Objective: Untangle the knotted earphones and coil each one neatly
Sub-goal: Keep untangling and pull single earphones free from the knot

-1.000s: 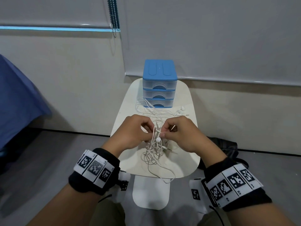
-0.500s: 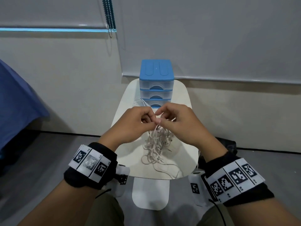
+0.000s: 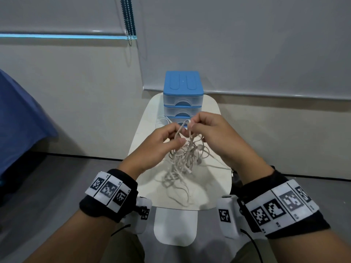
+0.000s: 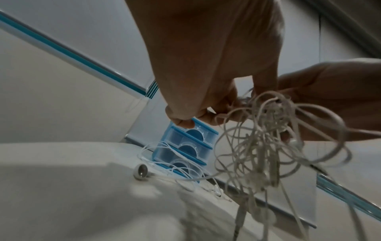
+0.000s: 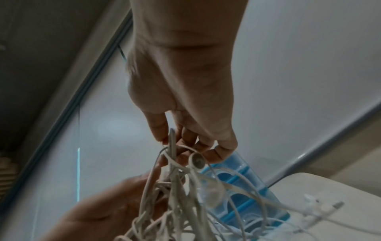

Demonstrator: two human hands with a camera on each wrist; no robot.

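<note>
A tangled bundle of white earphones [image 3: 182, 158] is held up above the small white table [image 3: 214, 194], its lower loops hanging down toward the near part of the tabletop. The left hand [image 3: 161, 143] is closed in a pinch on strands at the top left of the bundle, thumb against curled fingers. The right hand [image 3: 212, 133] is likewise closed, a cord loop pinched between thumb and fingertips at the top right of the bundle; both hands are almost touching. In the right wrist view an earbud [image 5: 198, 160] is seen just below the right fingertips [image 5: 216, 156], caught among the strands. A second, loose white earphone cable [image 4: 171, 156] lies on the far part of the table in front of the drawer unit, with one earbud [image 4: 141, 171] resting on the tabletop to its left. The blue-topped three-drawer plastic organiser [image 3: 183, 97] stands at the far end of the table, against the wall. Marker-tagged black wristbands [image 3: 108, 194] are worn on both wrists.
</note>
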